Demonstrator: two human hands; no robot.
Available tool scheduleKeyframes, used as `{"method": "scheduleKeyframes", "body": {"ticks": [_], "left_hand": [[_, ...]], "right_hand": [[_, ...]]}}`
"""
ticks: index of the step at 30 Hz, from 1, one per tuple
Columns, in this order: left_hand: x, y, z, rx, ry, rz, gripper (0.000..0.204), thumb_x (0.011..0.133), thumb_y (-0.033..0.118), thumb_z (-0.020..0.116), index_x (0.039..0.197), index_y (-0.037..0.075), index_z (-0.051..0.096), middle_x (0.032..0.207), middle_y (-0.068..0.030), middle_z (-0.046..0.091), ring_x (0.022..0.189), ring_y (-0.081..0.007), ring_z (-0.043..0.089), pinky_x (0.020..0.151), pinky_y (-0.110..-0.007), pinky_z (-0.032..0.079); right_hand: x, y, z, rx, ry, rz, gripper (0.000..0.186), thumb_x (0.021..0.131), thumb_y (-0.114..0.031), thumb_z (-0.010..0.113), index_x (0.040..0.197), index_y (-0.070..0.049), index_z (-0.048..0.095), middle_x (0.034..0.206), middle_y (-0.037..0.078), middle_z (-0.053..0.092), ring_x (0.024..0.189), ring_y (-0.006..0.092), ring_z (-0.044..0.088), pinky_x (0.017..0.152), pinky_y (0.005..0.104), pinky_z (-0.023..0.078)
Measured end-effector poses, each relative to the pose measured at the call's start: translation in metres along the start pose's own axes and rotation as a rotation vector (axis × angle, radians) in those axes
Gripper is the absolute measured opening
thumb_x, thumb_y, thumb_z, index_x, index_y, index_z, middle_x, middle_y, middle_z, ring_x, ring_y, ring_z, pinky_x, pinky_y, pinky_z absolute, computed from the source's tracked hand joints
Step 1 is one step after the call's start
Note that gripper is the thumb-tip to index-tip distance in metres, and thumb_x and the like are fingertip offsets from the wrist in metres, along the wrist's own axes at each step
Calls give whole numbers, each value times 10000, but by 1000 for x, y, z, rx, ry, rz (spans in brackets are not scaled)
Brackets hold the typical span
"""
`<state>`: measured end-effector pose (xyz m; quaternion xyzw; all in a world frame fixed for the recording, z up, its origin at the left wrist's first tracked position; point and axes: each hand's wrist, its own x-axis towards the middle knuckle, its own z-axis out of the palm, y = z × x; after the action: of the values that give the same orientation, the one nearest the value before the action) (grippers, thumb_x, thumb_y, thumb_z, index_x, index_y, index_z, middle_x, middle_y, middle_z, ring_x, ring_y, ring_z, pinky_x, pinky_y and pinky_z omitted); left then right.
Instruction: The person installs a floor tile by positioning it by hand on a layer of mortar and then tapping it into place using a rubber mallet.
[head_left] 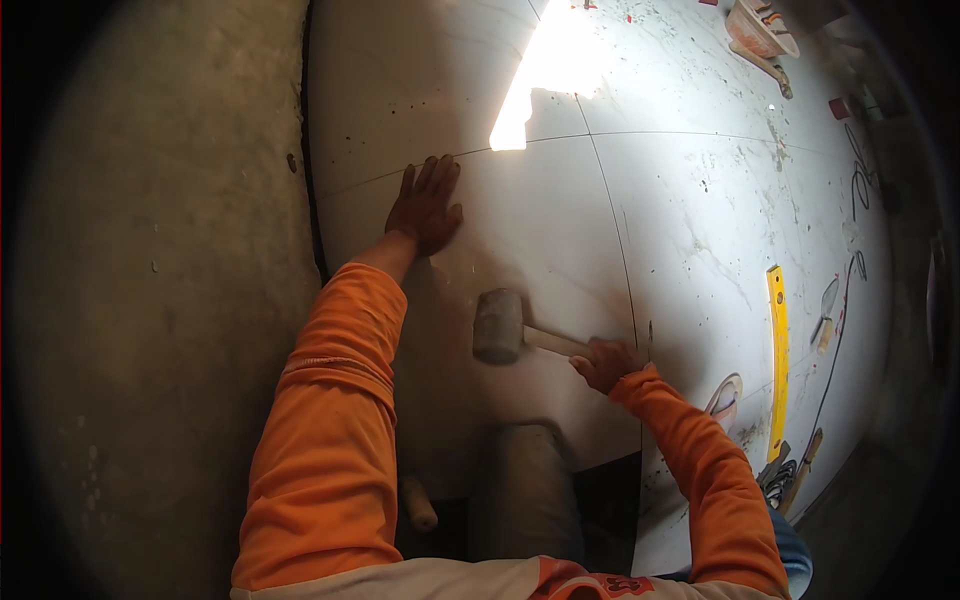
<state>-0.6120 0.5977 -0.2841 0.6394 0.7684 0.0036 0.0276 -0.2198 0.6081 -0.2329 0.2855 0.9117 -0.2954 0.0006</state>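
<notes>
- On the handle (558, 342), my right hand (612, 365) is wrapped closed; the mallet (498, 326) is over the tile (545, 230).
- My left hand (428, 207) lies flat, fingers spread, by the seam (560, 137); a stray swing could bruise it.
- Too hard a blow could crack the tile.

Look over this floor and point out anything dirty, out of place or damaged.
Nothing looks clearly broken. The white tiles on the right look messy, though: dark specks are scattered over their pale surface, and a black cord lies in loose curls toward the picture's right side.
</notes>
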Motion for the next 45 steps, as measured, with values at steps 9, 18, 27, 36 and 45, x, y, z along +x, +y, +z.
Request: {"method": "scheduleKeyframes", "body": {"ticks": [9, 18, 27, 36, 45], "left_hand": [[-5, -4, -2, 16, 1, -7, 658, 875, 346, 393, 1441, 60, 219, 1525, -97, 173, 1411, -267, 158, 1157, -477, 93], [2, -9, -3, -3, 66, 12, 652, 868, 333, 392, 1434, 54, 229, 1517, -121, 187, 1407, -296, 165, 1152, -487, 92], [-7, -8, 3, -5, 73, 27, 669, 853, 321, 408, 1438, 58, 216, 1518, -129, 188, 1406, -312, 166, 1148, -506, 81], [3, 3, 13, -28, 59, 38, 673, 847, 310, 419, 1436, 58, 213, 1519, -133, 174, 1405, -313, 166, 1141, -517, 103], [5, 8, 14, 1, 92, 54, 655, 841, 293, 427, 1420, 52, 238, 1506, -137, 195, 1399, -319, 178, 1134, -524, 126]], "right_hand": [[11, -3, -6, -11, -94, 59, 480, 793, -506, 624, 726, -32, 588, 632, 172, 589, 549, 374, 589, 548, 455, 470], [9, -66, -46, 428, -53, 212, 505, 834, -495, 584, 685, -14, 537, 582, 200, 565, 567, 411, 578, 537, 461, 464], [-21, -64, -32, 364, -27, -86, 586, 842, -596, 525, 694, -30, 554, 574, 168, 579, 555, 367, 592, 559, 443, 479], [-47, -3, -10, 160, -65, -157, 593, 860, -595, 494, 753, -16, 567, 637, 168, 607, 604, 367, 612, 579, 450, 473], [-57, 7, 6, -68, -353, 123, 589, 864, -598, 481, 780, -25, 588, 613, 196, 590, 584, 391, 599, 573, 455, 484]]}}
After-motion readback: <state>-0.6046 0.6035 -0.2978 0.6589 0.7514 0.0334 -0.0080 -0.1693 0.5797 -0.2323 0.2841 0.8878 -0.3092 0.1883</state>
